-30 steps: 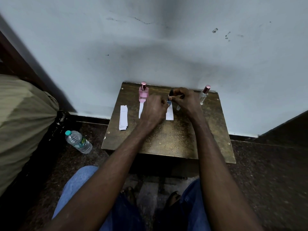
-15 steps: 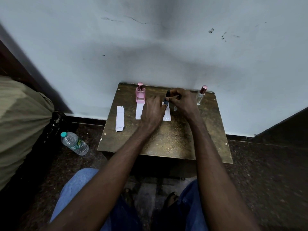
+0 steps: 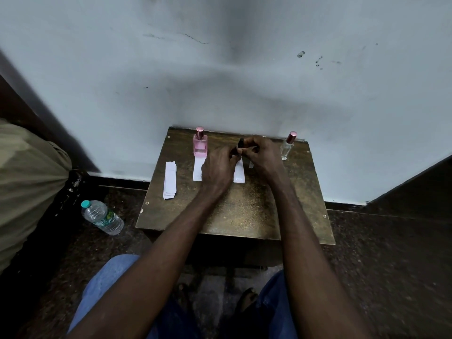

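Note:
My left hand and my right hand meet over the back middle of a small wooden table. My right hand pinches a small dark cap at its fingertips. Curled fingers of my left hand grip a small dark bottle just below the cap; it is almost wholly hidden. Under the hands lies a white paper strip. A pink perfume bottle stands upright on the far end of another strip. A clear bottle with a pink cap stands at the back right.
A stack of white paper strips lies on the table's left side. A small clear item sits by my right hand. On the floor to the left lies a plastic water bottle. A wall rises right behind the table.
Both hands stay together at the same spot on the table. The small blue part seen between them earlier is now covered by fingers. The view has shifted slightly.

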